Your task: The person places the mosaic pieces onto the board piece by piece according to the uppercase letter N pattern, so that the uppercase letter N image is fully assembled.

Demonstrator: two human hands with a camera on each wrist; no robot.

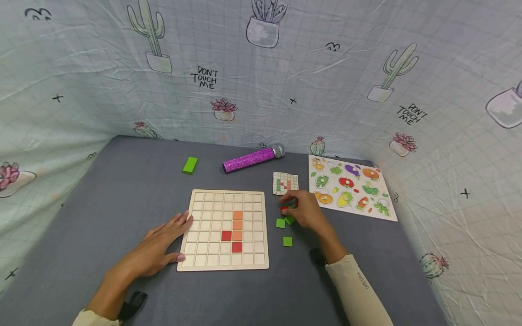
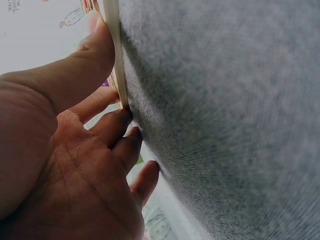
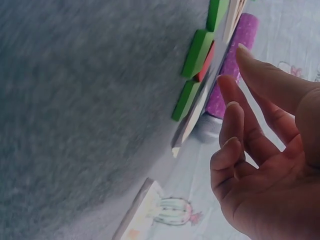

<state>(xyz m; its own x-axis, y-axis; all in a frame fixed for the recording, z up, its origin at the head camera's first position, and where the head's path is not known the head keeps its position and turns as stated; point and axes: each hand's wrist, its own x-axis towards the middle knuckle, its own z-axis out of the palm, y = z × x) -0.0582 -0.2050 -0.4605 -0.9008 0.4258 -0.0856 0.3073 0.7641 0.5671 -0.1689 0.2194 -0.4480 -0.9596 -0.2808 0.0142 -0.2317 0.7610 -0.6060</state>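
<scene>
Right hand (image 1: 303, 208): fingers bent loosely, thumb tip and index tip apart in the right wrist view, nothing pinched between. Just under the fingertips, a small flat red square tile (image 1: 283, 210) lying beside small bright-green square tiles (image 1: 280, 223), that cluster partly covered by the hand. One more bright-green square tile (image 1: 287, 242) a little nearer the wearer, apart from the rest.

Left hand (image 1: 159, 246): fingers extended and slightly spread, thumb held well off from them; fingertips and thumb touching the left edge of a pale wooden square board with a grid of shallow cells (image 1: 205, 226).

On the board, right of centre: three light-orange square tiles (image 1: 237, 225) in one column, a red square tile (image 1: 237, 247) directly below, another red square tile (image 1: 226, 236) left of the lowest orange.

Beyond the right hand: a small white card printed with a coloured grid (image 1: 290, 175); to its right, a white rectangular board of vegetable pictures (image 1: 352, 188).

Farther back: a glittery purple microphone with silver head (image 1: 249, 160); to its left, a bright-green rectangular block (image 1: 190, 165). All on a dark grey tabletop (image 1: 142, 181).
</scene>
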